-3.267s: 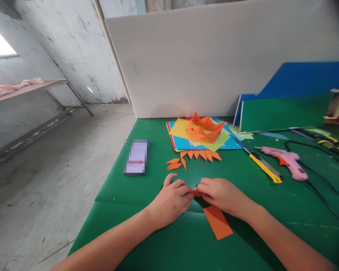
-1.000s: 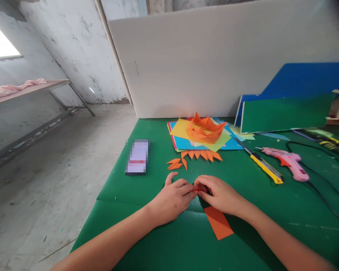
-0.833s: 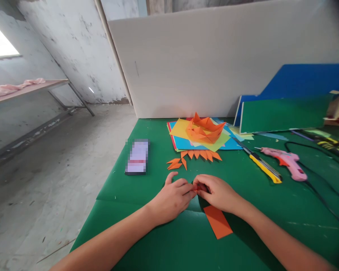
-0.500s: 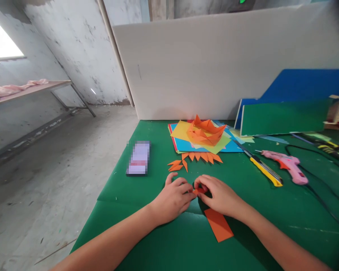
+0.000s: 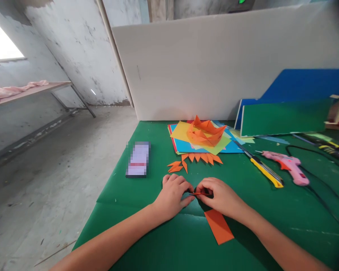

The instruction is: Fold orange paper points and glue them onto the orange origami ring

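A small folded piece of orange paper (image 5: 199, 193) is held just above the green tabletop, between my two hands. My right hand (image 5: 222, 195) pinches it between thumb and fingers. On its left end, the fingertips and thumb of my left hand (image 5: 171, 195) close in; the fingers partly hide the folds. Below my right hand lies a flat orange paper rectangle (image 5: 219, 227). Several folded orange pieces (image 5: 202, 157) form a row beyond my hands, with a few more loose pointed pieces (image 5: 175, 166) to their left.
A ring of joined orange folded paper (image 5: 207, 133) rests on stacked coloured sheets (image 5: 177, 130). To the right lie a yellow utility knife (image 5: 265, 172) and a pink glue gun (image 5: 289, 165) with its black cord. A phone (image 5: 138, 160) lies left; white board (image 5: 214, 71) stands behind.
My left hand has turned and its raised index finger has come down toward the others. The folded orange paper now shows as a thin edge between my hands.
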The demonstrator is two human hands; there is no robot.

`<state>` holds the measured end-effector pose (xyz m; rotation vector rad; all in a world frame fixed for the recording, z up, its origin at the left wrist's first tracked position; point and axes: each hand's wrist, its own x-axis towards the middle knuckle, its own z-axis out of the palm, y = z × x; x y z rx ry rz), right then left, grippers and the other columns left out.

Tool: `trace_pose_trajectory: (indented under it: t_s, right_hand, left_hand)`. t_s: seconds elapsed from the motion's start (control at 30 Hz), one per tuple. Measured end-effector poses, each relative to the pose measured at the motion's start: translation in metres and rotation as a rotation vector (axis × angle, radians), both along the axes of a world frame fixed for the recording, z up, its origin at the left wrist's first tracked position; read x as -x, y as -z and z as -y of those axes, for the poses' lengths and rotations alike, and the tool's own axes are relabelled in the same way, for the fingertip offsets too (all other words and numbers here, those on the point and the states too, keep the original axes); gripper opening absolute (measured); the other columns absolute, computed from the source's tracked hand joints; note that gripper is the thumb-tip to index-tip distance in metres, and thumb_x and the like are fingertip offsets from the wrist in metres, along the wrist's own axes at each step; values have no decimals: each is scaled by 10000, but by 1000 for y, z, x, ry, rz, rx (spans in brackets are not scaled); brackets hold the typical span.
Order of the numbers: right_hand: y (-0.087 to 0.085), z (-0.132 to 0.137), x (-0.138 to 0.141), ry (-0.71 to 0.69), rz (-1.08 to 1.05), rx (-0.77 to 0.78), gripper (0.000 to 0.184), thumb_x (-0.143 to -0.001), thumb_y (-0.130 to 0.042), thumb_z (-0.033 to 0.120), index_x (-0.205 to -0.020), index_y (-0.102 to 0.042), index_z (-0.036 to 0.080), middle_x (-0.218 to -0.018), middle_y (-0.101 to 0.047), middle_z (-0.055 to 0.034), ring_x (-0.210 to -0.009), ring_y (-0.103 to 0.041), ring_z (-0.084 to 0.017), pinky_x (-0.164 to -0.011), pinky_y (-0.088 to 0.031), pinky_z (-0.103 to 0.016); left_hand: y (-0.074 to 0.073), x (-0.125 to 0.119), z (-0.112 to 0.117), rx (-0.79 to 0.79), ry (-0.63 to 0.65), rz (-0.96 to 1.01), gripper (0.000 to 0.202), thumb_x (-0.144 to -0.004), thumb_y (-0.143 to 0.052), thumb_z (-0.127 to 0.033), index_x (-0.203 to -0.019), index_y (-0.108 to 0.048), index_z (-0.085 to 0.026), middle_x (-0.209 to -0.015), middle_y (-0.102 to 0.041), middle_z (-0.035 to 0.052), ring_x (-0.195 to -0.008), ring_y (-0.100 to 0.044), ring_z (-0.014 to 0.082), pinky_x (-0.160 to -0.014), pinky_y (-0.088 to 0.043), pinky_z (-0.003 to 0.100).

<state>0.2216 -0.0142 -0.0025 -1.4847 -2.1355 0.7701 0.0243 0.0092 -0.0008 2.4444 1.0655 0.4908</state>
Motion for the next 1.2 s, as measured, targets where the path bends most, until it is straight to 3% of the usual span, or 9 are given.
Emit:
trace_pose_trajectory:
  t_s: [0.2,0.37,0.47,0.63,1.0,1.2]
  right_hand:
    - [2,-1,-3,85,-325,274,220,-807,-626,386,-746,-649,175,-632,-561,7,-571,-447,-119,-517,-318,-245]
    - [1,0,-4,93,-567,411,356,-808,-639,474,-665,-564,157,-623,-535,14,-578,-435,-99,-529,-307,-231]
    - [2,3,-2,67,-598,418,369,-806,-654,474,-653,-536,160,-605,-500,28,-570,-398,-92,-525,-282,-229]
    - [4,3,-1,14,-615,431,349,-801,-670,471,-701,-560,155,-618,-466,37,-572,-367,-88,-520,-269,-227]
    - [5,1,-3,-14,-614,434,312,-830,-638,430,-714,-615,142,-653,-513,17,-612,-423,-98,-558,-340,-224]
    - [6,2,4,63,-654,339,293,-837,-616,424,-709,-579,163,-627,-511,29,-558,-454,-93,-530,-373,-221]
  left_hand:
    - [-7,-3,-1,248,-66,264,60,-815,-651,-243,-798,-659,-186,-795,-664,8,-789,-562,164,-761,-384,295]
    - [-7,-11,-1,665,-170,594,203,-792,-644,-353,-835,-678,-157,-796,-670,31,-687,-567,138,-627,-418,239]
    - [-6,-12,1,812,-203,668,321,-744,-683,-452,-816,-674,-139,-742,-645,21,-599,-530,104,-569,-409,223]
    - [-7,-10,5,877,-222,668,420,-683,-714,-538,-709,-591,-137,-658,-581,-13,-497,-490,66,-482,-376,199]
    - [-1,-7,10,880,-261,551,377,-701,-685,-503,-683,-553,-150,-587,-548,-35,-423,-464,58,-399,-343,180]
    - [-3,-10,8,932,-281,692,461,-634,-731,-564,-714,-550,-147,-569,-542,-47,-448,-486,58,-441,-392,178]
